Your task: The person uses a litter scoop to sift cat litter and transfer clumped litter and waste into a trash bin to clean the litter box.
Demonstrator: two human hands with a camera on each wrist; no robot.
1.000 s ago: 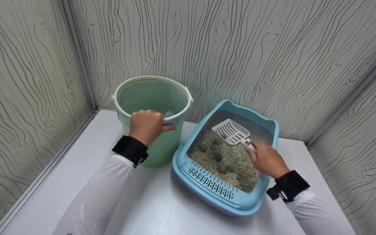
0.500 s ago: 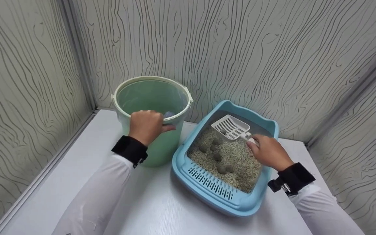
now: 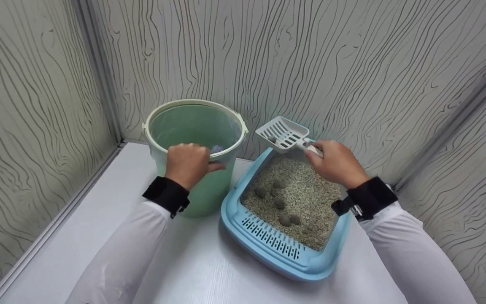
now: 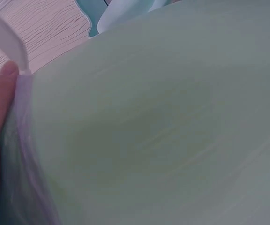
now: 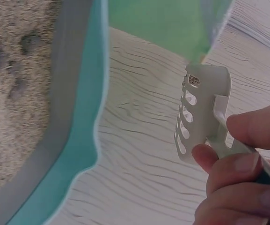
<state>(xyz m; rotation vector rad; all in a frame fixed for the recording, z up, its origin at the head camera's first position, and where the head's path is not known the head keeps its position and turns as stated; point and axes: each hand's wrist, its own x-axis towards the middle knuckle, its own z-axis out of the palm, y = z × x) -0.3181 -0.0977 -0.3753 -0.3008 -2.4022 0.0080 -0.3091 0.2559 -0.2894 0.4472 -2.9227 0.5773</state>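
Pointing left and away along its long axis, scoop clasped in right grip, left grip round bucket rim

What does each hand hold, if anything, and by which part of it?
The right hand holds the white slotted scoop by its handle. The left hand grips the green bucket by the near side of its rim.
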